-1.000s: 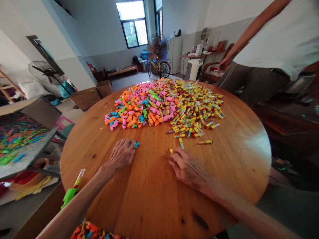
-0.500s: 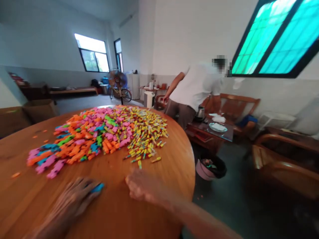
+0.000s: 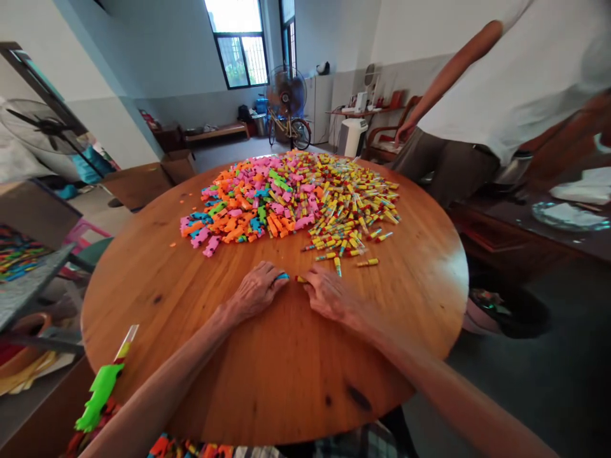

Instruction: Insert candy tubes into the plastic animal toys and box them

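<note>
On a round wooden table (image 3: 200, 356), left hand (image 3: 255, 294) pinches a blue piece (image 3: 282, 277); right hand (image 3: 329, 294) pinches a yellow tube (image 3: 300, 279), tips almost meeting, as if joining.

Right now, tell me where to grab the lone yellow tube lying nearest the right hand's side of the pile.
Pinch the yellow tube across its middle, coming straight down from above. It lies flat on the round table, lengthwise left to right, apart from the pile, so both long sides are free for thumb and forefinger of the right hand.
</note>
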Demonstrator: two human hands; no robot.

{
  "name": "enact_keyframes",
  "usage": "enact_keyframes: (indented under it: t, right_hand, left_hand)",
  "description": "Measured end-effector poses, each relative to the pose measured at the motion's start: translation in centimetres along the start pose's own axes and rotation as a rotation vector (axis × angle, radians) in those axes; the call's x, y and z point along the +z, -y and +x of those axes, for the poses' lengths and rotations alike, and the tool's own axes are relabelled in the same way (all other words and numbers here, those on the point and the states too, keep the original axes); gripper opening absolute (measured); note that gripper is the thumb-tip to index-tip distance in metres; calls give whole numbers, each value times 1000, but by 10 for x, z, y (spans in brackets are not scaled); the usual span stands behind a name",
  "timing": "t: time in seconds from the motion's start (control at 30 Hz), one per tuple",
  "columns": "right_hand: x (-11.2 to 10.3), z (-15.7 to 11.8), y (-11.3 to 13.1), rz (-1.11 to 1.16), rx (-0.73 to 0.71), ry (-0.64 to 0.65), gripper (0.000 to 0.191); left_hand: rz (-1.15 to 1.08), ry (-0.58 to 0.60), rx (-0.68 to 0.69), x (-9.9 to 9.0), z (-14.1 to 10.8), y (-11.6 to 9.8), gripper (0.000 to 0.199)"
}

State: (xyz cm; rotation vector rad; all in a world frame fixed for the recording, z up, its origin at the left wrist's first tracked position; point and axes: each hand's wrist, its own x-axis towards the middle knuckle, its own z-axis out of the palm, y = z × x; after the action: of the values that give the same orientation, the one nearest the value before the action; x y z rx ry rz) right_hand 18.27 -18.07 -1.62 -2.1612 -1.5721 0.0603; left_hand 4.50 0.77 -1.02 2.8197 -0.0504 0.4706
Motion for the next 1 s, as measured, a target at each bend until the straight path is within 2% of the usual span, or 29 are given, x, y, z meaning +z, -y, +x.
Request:
enact_keyframes:
  t: [0.13,0.3,0.43,0.7,0.87,1.0]
  right_hand:
    - [4,9,-2,-28,-4,-13,22]
    - [10,18,-10,-34,-35,51,23]
    - [13,22,-13,-28,-48,28,25]
    - [0,22,-2,-8,-55,8,22]
    - [-5,23,0,-72,-67,99,22]
    - [-9,25,1,-135,-146,153,25]
  left_hand:
    - [-42,-13,7,0,3,1,32]
    - [-27,-36,18,0,0,4,32]
    - [-38,-36,49,0,-1,7,28]
    - [-47,-59,56,4,2,8,23]
    - [-50,-35,56,4,3,9,22]
    - [-39,-28,64,5,5,9,23]
